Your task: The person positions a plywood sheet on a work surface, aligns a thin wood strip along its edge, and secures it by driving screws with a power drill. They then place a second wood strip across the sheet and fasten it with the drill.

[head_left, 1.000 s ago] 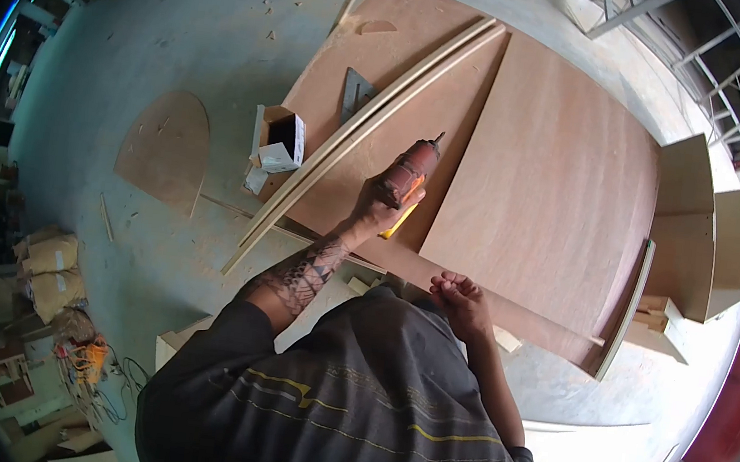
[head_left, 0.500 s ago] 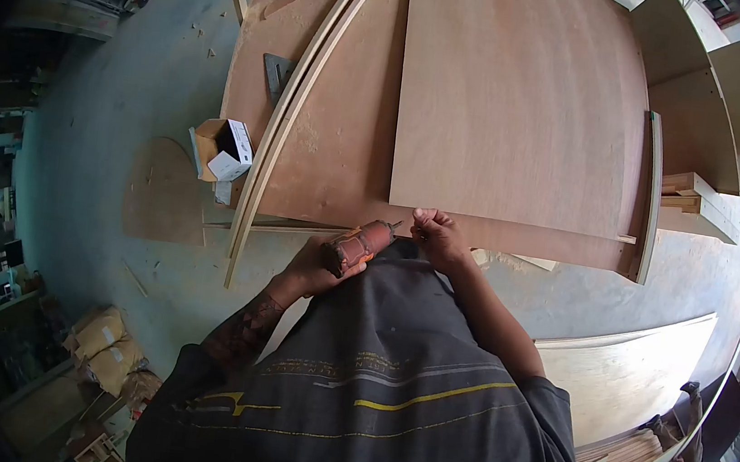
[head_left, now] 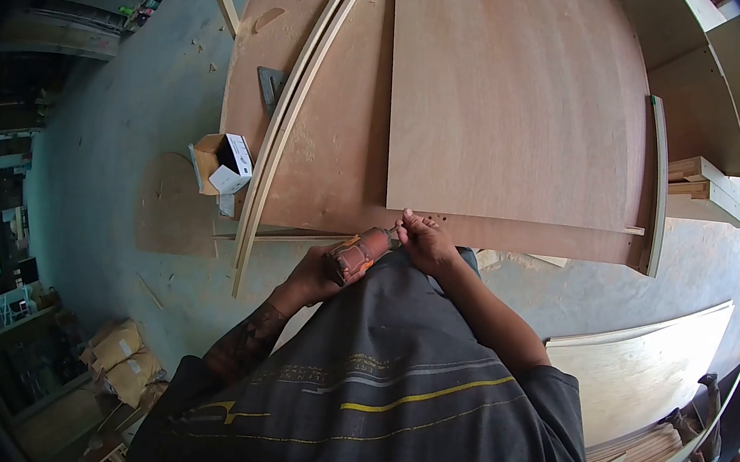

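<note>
My left hand point(head_left: 313, 278) is wrapped round a red and orange power driver point(head_left: 358, 255), whose tip points up and to the right. My right hand point(head_left: 425, 244) is closed in a pinch at the driver's tip; what its fingers hold is too small to make out. Both hands are at the near edge of a large reddish plywood sheet point(head_left: 332, 163). On that sheet, just beyond my right hand, lies a second plywood panel point(head_left: 517, 102).
Two long thin wood strips point(head_left: 299, 95) cross the sheet's left side, near a metal square point(head_left: 269, 87) and an open cardboard box point(head_left: 221, 164). Box-shaped wooden pieces point(head_left: 701, 86) stand at the right. A pale board point(head_left: 638, 362) lies at the lower right.
My right hand has moved left, and its fingertips now meet the driver's tip; a gap separated them before. The camera view has shifted slightly.
</note>
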`<state>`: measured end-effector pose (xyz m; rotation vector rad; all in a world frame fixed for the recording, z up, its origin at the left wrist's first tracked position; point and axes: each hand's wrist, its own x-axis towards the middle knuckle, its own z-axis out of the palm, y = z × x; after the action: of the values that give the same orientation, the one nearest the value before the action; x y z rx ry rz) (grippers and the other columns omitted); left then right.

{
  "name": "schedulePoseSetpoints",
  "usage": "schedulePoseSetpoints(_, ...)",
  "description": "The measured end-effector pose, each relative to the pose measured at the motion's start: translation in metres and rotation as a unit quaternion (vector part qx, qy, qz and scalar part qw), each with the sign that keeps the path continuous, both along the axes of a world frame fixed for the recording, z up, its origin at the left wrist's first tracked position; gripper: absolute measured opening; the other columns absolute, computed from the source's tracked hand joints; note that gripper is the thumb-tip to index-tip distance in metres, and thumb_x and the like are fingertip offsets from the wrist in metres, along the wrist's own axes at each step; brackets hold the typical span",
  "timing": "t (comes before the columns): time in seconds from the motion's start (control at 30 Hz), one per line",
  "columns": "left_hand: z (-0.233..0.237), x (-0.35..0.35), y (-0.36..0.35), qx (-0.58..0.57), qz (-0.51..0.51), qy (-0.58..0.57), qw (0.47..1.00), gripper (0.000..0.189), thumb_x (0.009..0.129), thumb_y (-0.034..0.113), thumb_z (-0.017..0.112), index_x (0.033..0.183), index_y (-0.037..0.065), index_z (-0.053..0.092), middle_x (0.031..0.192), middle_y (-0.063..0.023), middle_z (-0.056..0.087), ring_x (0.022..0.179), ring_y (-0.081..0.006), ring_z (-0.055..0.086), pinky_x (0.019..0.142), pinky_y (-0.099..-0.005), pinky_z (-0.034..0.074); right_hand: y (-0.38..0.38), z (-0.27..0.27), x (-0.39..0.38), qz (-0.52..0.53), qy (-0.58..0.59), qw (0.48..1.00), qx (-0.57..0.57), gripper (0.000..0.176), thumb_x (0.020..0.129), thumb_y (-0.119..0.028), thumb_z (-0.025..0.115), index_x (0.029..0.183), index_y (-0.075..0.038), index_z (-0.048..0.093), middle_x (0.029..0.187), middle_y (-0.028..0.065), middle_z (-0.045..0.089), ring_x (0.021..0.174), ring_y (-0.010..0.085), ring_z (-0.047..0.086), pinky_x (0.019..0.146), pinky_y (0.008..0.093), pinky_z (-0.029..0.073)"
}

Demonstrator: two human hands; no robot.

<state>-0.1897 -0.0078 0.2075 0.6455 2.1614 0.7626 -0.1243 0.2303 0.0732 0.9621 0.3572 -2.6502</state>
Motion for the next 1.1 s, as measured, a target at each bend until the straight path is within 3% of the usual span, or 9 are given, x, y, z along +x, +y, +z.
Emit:
schedulePoseSetpoints(0.1,0.007,-0.005,0.003,-0.007,-0.001,-0.024,1.0,0.052,0.091,0.034,0.081,0.128,0.0,0.066,0.106,-0.0209,0.077,0.1,-0.0356,0.076,0.088,-0.0406,0.06,-0.005,-0.007,0.001,-0.011,-0.022,0.999,-0.023,0.02,0.105,-0.023,0.07,0.099,-0.004,0.068,0.092,0.0071,0.071,0.076,0.0126,0.065,0.073,0.0249,0.058)
schedulePoseSetpoints(0.2,0.014,-0.01,0.008,-0.05,0.025,-0.06,0.997,0.053,0.09,0.034,0.081,0.128,0.0,0.067,0.11,-0.0221,0.076,0.104,-0.0367,0.075,0.09,-0.0418,0.06,-0.01,-0.014,-0.001,0.003,0.044,0.998,-0.045,0.019,0.104,-0.021,0.07,0.098,-0.003,0.068,0.093,0.0073,0.07,0.078,0.0135,0.066,0.076,0.025,0.058)
schedulePoseSetpoints(0.27,0.014,-0.011,0.011,-0.082,0.007,-0.028,0.996,0.056,0.089,0.034,0.082,0.13,0.0,0.065,0.113,-0.0226,0.076,0.106,-0.0373,0.075,0.091,-0.0423,0.059,-0.014,-0.015,-0.002,-0.022,-0.019,0.998,-0.061,0.018,0.103,-0.02,0.071,0.098,-0.003,0.068,0.093,0.0075,0.07,0.078,0.0144,0.066,0.078,0.0255,0.059)
schedulePoseSetpoints(0.4,0.006,-0.012,0.014,-0.088,-0.012,0.011,0.996,0.056,0.089,0.035,0.081,0.129,-0.001,0.065,0.111,-0.0222,0.076,0.105,-0.0371,0.075,0.091,-0.0425,0.059,-0.017,-0.016,-0.002,-0.035,-0.024,0.997,-0.065,0.017,0.103,-0.019,0.072,0.098,-0.003,0.068,0.093,0.0077,0.07,0.079,0.0146,0.066,0.078,0.0259,0.059)
schedulePoseSetpoints(0.47,0.008,-0.013,0.016,-0.04,0.019,-0.019,0.999,0.055,0.089,0.035,0.081,0.128,-0.001,0.066,0.109,-0.0228,0.075,0.105,-0.0375,0.075,0.09,-0.0423,0.059,-0.02,-0.017,-0.002,-0.043,-0.028,0.996,-0.078,0.017,0.103,-0.019,0.072,0.099,-0.003,0.068,0.093,0.0076,0.07,0.079,0.014,0.066,0.077,0.0247,0.059)
schedulePoseSetpoints(0.6,0.009,-0.014,0.023,-0.078,-0.01,-0.022,0.997,0.054,0.089,0.034,0.081,0.126,-0.002,0.066,0.109,-0.0236,0.075,0.105,-0.0374,0.075,0.09,-0.0422,0.059,-0.025,-0.024,-0.003,-0.05,-0.039,0.995,-0.078,0.017,0.103,-0.019,0.072,0.1,-0.003,0.069,0.093,0.0069,0.07,0.08,0.0128,0.066,0.075,0.022,0.059)
schedulePoseSetpoints(0.67,0.011,-0.014,0.029,-0.086,0.023,-0.016,0.996,0.052,0.089,0.033,0.08,0.126,-0.002,0.067,0.109,-0.0239,0.075,0.106,-0.0375,0.075,0.09,-0.0418,0.059,-0.026,-0.025,-0.005,-0.062,-0.025,0.995,-0.08,0.016,0.104,-0.018,0.07,0.101,-0.002,0.069,0.093,0.0058,0.07,0.078,0.0116,0.065,0.073,0.019,0.057)
schedulePoseSetpoints(0.9,0.004,-0.026,0.031,-0.102,0.035,-0.021,0.994,0.048,0.09,0.032,0.079,0.123,-0.002,0.069,0.11,-0.0234,0.075,0.106,-0.0372,0.075,0.091,-0.0421,0.059,-0.036,-0.016,-0.003,-0.079,-0.025,0.994,-0.071,0.013,0.107,-0.012,0.064,0.105,-0.001,0.07,0.092,0.0037,0.069,0.075,0.0087,0.061,0.07,0.0199,0.055)
schedulePoseSetpoints(1.1,0.005,-0.035,0.036,-0.092,-0.01,0.016,0.996,0.046,0.09,0.028,0.08,0.123,-0.002,0.069,0.111,-0.023,0.076,0.106,-0.0364,0.075,0.091,-0.0417,0.059,-0.041,-0.008,-0.007,-0.072,-0.014,0.996,-0.056,0.009,0.106,-0.015,0.066,0.099,-0.009,0.068,0.085,-0.003,0.066,0.069,0.0063,0.058,0.062,0.0202,0.05)
